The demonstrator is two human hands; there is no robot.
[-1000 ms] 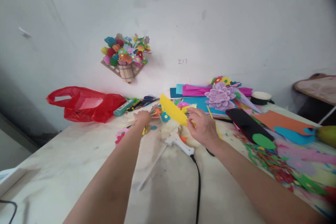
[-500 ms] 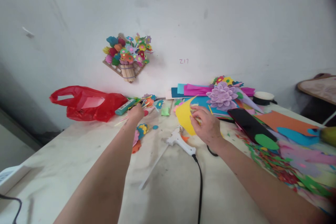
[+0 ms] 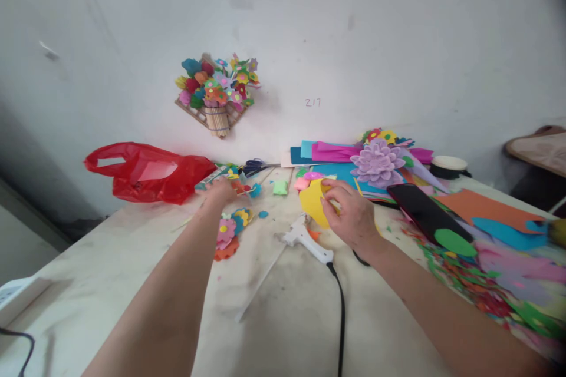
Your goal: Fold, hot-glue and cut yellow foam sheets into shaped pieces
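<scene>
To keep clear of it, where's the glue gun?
In the head view, right of centre, the glue gun lies on the table, nearer the camera than the yellow sheet in the right hand.

Holds a yellow sheet (image 3: 313, 203) in the right hand (image 3: 350, 212), near the glue gun (image 3: 307, 240); has the left hand (image 3: 218, 191) outstretched beside flowers (image 3: 239, 187), close to a red bag (image 3: 150, 175).

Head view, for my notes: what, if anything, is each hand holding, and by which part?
The right hand holds a curled yellow sheet by its right edge. Whether the left hand holds anything cannot be told.
</scene>
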